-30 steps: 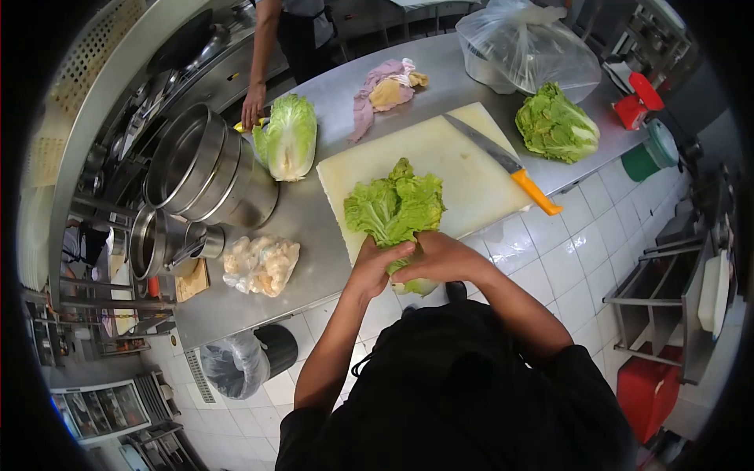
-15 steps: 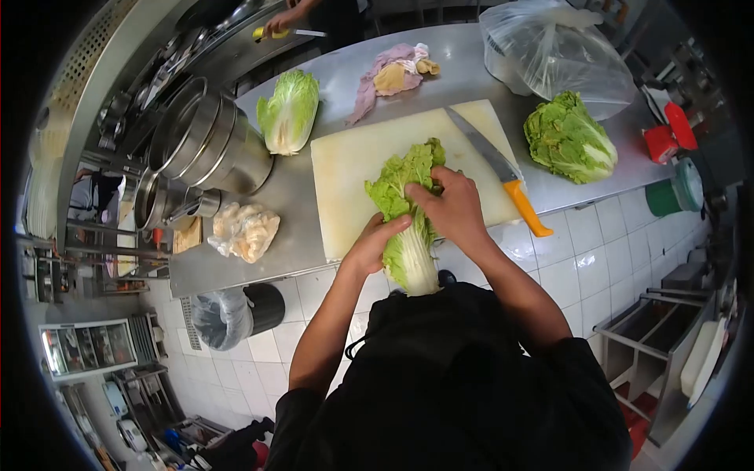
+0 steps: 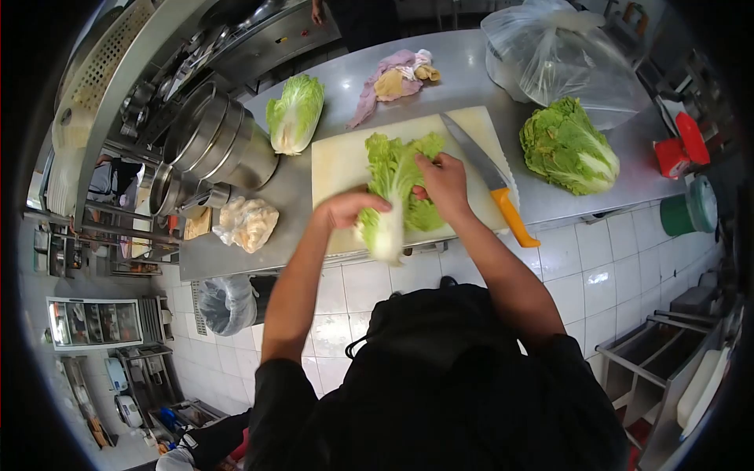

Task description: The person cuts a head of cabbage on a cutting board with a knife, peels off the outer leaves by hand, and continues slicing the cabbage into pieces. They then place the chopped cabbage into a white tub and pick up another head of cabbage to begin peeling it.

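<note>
A napa cabbage [image 3: 386, 231] is held over the near edge of the white cutting board [image 3: 338, 169], its pale stem end towards me and its leaves away. My left hand [image 3: 351, 208] is closed around its left side, thumb across the white rib. My right hand [image 3: 444, 184] pinches the edge of a leaf on the right side, fingers curled. On the board's right side lies a large knife [image 3: 481, 157] with an orange handle, its handle reaching over the table edge. A second napa cabbage [image 3: 295, 118] sits beyond the board's left corner, and a third cabbage [image 3: 567, 149] to the right.
Stacked steel pots [image 3: 216, 141] and a plastic bag of pale pieces [image 3: 246, 224] stand on the left. Crumpled cloths [image 3: 393, 82] lie at the back. A large clear plastic bag [image 3: 561, 59] and a red box [image 3: 680, 149] are on the right. A lined bin [image 3: 228, 304] stands below.
The cabbage has moved away from my body and up over the board, its leaves spreading apart. My left hand has shifted left. The person across the table has drawn back.
</note>
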`<state>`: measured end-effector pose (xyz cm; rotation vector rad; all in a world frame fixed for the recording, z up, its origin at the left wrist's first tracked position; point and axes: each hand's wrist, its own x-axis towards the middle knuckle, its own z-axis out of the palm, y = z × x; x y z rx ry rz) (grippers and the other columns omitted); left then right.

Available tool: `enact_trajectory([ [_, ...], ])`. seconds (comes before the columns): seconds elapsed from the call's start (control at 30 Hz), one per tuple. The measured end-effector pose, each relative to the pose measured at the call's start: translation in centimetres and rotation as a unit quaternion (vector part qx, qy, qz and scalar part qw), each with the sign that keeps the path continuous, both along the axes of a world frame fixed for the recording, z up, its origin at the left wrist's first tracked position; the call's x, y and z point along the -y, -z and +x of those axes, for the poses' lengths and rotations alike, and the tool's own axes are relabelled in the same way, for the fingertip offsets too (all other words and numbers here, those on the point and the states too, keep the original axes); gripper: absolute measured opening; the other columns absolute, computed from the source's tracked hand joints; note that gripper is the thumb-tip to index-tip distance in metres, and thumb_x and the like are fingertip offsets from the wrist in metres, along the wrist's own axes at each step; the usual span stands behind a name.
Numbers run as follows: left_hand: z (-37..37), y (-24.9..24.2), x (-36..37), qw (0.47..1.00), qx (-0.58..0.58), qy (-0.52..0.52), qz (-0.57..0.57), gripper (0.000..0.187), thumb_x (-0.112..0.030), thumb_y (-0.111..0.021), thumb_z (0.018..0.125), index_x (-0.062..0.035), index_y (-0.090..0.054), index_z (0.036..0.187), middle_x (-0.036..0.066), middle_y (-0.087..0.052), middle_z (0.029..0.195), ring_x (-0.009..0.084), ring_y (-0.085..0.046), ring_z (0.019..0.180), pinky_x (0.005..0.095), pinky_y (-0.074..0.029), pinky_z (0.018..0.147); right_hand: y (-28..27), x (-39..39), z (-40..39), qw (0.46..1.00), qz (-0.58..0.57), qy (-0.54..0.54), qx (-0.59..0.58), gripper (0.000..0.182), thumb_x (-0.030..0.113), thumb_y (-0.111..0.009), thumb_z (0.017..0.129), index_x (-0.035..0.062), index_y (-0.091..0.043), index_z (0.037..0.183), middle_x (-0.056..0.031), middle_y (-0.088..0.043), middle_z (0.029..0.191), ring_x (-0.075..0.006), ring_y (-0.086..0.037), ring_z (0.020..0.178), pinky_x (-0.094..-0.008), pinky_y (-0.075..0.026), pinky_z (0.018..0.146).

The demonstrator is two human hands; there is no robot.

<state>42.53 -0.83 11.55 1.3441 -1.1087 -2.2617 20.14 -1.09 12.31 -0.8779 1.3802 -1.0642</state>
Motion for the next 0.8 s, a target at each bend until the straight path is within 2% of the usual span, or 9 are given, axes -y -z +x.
enact_trajectory([
  [0.07, 2.8, 2.0, 3.8, 0.994, 0.087, 0.070, 0.014, 0.058, -0.015, -0.078, 0.080, -0.0017, -0.058, 0.133, 0.009, -0.068, 0.120, 0.0179, -0.066, 0.107, 0.0351, -0.054, 0.093, 0.5, 1.1, -0.7, 0.996, -0.011, -0.062, -0.062, 0.034, 0.028, -0.073, 0.087, -0.0047, -0.067, 0.095, -0.0176, -0.069, 0.077, -0.0263, -0.069, 0.061, -0.0377, -0.056, 0.057],
  [0.17, 3.1, 0.1, 5.0, 0.907, 0.374, 0.177, -0.080, 0.078, -0.042, -0.081, 0.076, -0.0023, -0.055, 0.138, 0.009, -0.067, 0.119, 0.0195, -0.061, 0.105, 0.0322, -0.049, 0.088, 1.7, 0.0, -4.1, 0.926, -0.181, -0.021, -0.332, 0.037, 0.029, -0.074, 0.084, -0.0011, -0.069, 0.105, -0.0196, -0.071, 0.088, -0.0334, -0.071, 0.079, -0.0418, -0.056, 0.074],
  [0.2, 2.5, -1.7, 4.7, 0.891, 0.380, 0.214, -0.124, 0.094, -0.054, -0.081, 0.072, -0.0015, -0.051, 0.143, 0.015, -0.063, 0.129, 0.0268, -0.061, 0.113, 0.0356, -0.049, 0.094, 1.8, -0.5, -5.7, 0.932, -0.149, -0.028, -0.330, 0.036, 0.026, -0.076, 0.080, 0.0025, -0.070, 0.108, -0.0198, -0.072, 0.096, -0.0362, -0.069, 0.092, -0.0442, -0.053, 0.084],
  [0.43, 1.8, 0.8, 1.0, 0.797, 0.470, -0.052, -0.375, 0.117, -0.057, -0.083, 0.068, 0.0035, -0.031, 0.153, 0.031, -0.050, 0.142, 0.0375, -0.054, 0.130, 0.0369, -0.046, 0.106, 3.6, -4.7, -12.2, 0.845, -0.185, -0.075, -0.495, 0.057, 0.017, -0.083, 0.071, 0.0024, -0.062, 0.123, -0.0188, -0.060, 0.106, -0.0377, -0.055, 0.099, -0.0443, -0.047, 0.088],
  [0.47, 0.6, 0.8, -0.3, 0.797, 0.466, -0.050, -0.381, 0.129, -0.058, -0.086, 0.063, 0.0032, -0.021, 0.156, 0.033, -0.041, 0.148, 0.0417, -0.045, 0.137, 0.0496, -0.042, 0.109, 3.5, -5.1, -12.3, 0.841, -0.188, -0.069, -0.503, 0.059, 0.016, -0.083, 0.071, 0.0022, -0.061, 0.124, -0.0195, -0.059, 0.108, -0.0378, -0.055, 0.099, -0.0442, -0.047, 0.089],
  [0.57, -4.2, 1.1, -4.8, 0.659, 0.651, 0.058, -0.373, 0.142, -0.060, -0.089, 0.057, 0.0016, -0.009, 0.157, 0.031, -0.035, 0.153, 0.0477, -0.034, 0.142, 0.0671, -0.033, 0.107, 3.3, -5.4, -12.6, 0.848, -0.156, -0.072, -0.501, 0.064, 0.013, -0.082, 0.071, 0.0021, -0.057, 0.129, -0.0213, -0.056, 0.113, -0.0391, -0.055, 0.100, -0.0449, -0.047, 0.090],
  [0.6, -4.2, 2.8, -4.8, 0.666, 0.646, 0.041, -0.371, 0.152, -0.054, -0.094, 0.050, -0.0060, -0.001, 0.159, 0.028, -0.032, 0.155, 0.0509, -0.027, 0.143, 0.0751, -0.028, 0.102, 3.2, -5.4, -12.6, 0.854, -0.140, -0.079, -0.495, 0.066, 0.012, -0.081, 0.071, 0.0021, -0.056, 0.131, -0.0218, -0.055, 0.115, -0.0396, -0.056, 0.100, -0.0452, -0.047, 0.090],
  [0.7, -3.0, 2.3, -3.2, 0.741, 0.588, 0.050, -0.320, 0.151, -0.045, -0.097, 0.046, -0.0142, -0.005, 0.161, 0.025, -0.034, 0.155, 0.0459, -0.033, 0.141, 0.0690, -0.031, 0.104, 3.7, -5.5, -13.0, 0.852, -0.114, -0.095, -0.502, 0.066, 0.008, -0.079, 0.071, 0.0023, -0.055, 0.132, -0.0219, -0.057, 0.112, -0.0418, -0.058, 0.101, -0.0463, -0.048, 0.092],
  [0.8, 1.3, 3.5, -0.6, 0.772, 0.460, 0.158, -0.409, 0.147, -0.037, -0.098, 0.045, -0.0196, -0.009, 0.161, 0.023, -0.035, 0.156, 0.0417, -0.036, 0.141, 0.0648, -0.033, 0.104, 4.7, -4.7, -13.6, 0.859, -0.119, -0.109, -0.487, 0.066, 0.005, -0.078, 0.071, 0.0029, -0.054, 0.133, -0.0227, -0.059, 0.111, -0.0428, -0.060, 0.102, -0.0468, -0.049, 0.092],
])
